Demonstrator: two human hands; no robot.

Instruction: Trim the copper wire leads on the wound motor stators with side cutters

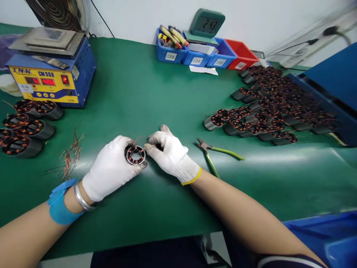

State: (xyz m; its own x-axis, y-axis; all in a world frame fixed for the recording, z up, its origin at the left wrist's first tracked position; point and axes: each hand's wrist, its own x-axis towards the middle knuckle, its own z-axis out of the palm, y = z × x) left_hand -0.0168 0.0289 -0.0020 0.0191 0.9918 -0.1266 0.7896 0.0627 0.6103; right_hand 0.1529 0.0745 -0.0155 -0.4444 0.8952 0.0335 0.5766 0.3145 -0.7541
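Gloved in white, my left hand (113, 165) is wrapped round a small metal motor stator (135, 155) with copper windings, its open ring facing up. Just right of it is my right hand (167, 150), also gloved, with thumb and fingertips pinched beside the stator's rim. A thin wire (142, 138) runs between the stator's top and the right fingertips; whether they grip it is too small to tell. Green-handled cutters (206, 147) lie with jaws apart to the right of my right hand. Copper wire scraps (71, 156) lie left of my left hand.
Several stators (30, 128) stand at the left, below a blue and yellow CM558 unit (50, 82). Many more stators (264, 108) cover the right side. Blue bins (170, 56), a red bin (241, 54) and a clock (208, 23) line the back of the green table (134, 89).
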